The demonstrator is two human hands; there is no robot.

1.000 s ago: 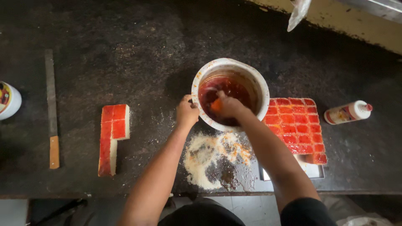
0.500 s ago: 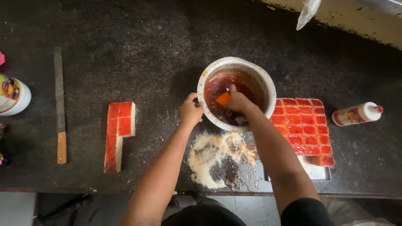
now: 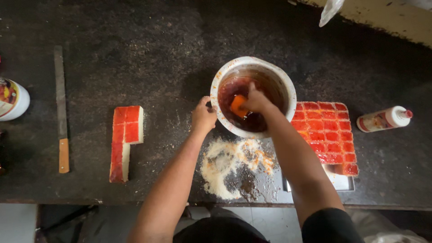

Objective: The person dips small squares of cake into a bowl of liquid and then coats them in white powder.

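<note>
Head view, dark counter [image 3: 135,54]. White bowl [image 3: 253,96] of red syrup sits at centre. Left hand [image 3: 203,117] closes on the bowl rim at 9 o'clock, steadying it. Right hand [image 3: 256,101] is inside the bowl, fingers closed on an orange piece [image 3: 237,105] dipped in the syrup.

Risks, as judged: a slack rim grip would let the bowl tip and spill syrup onto the crumb pile [image 3: 234,166] at 6 o'clock; the soaked piece could break or drip on lifting.

Packages: small white bottle [image 3: 382,119] with red cap lies on its side at 3 o'clock, beyond the glazed slab [image 3: 328,135]; white labelled tub [image 3: 12,99] at 9 o'clock edge, past knife [image 3: 60,108] and cut strip [image 3: 123,139].
</note>
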